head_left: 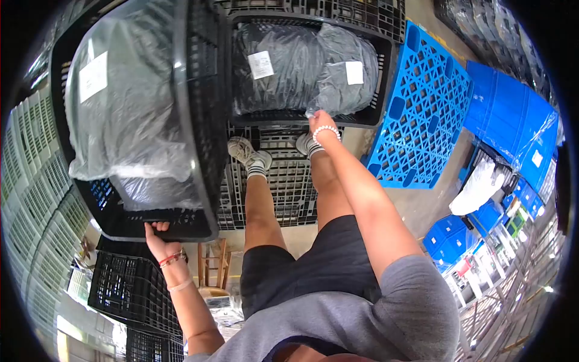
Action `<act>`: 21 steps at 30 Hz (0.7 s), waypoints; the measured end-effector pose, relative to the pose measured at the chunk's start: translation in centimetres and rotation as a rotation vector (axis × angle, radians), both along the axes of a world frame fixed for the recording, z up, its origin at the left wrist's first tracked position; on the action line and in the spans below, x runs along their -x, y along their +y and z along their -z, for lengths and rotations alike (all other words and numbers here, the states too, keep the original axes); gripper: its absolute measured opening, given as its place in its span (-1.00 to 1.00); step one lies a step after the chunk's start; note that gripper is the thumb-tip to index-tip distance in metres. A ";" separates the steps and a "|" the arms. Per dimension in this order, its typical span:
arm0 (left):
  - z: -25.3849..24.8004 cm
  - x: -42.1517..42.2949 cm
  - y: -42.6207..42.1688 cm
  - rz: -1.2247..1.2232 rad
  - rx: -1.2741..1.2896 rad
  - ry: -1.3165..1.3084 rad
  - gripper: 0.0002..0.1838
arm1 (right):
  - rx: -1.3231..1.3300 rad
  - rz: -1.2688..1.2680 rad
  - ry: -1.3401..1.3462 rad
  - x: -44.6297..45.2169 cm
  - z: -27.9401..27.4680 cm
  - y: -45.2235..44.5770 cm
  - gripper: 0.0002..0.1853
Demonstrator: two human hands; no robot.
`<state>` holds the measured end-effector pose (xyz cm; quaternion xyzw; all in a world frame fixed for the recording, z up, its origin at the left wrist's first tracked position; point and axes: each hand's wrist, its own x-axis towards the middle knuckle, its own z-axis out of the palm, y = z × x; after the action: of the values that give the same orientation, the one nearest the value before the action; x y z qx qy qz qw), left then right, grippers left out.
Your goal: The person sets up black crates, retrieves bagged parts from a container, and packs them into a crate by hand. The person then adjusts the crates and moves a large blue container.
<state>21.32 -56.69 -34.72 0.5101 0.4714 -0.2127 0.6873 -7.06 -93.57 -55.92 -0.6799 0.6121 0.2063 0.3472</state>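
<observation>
Right hand (321,122) at the near end of the grey bag (344,48)

The grey bag lies in the right part of the low crate (265,119), its long axis running from near rim to far. The right hand, the nearer one, appears to pinch a loose plastic corner over the crate's near rim; the bag extends forward from it. Left of the low crate, the left hand (158,234) hooks curled fingers on the raised crate (205,205).
</observation>
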 end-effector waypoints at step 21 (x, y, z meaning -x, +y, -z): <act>-6.8 8.6 -13.1 0.884 -1.612 -1.311 -0.65 | -0.084 -0.230 -0.302 9.7 0.3 -8.2 -0.60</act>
<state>12.70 -69.77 -27.90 0.9402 -0.2023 0.2377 0.1367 -16.74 -101.76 -56.25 -0.7535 0.4623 0.1654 0.4372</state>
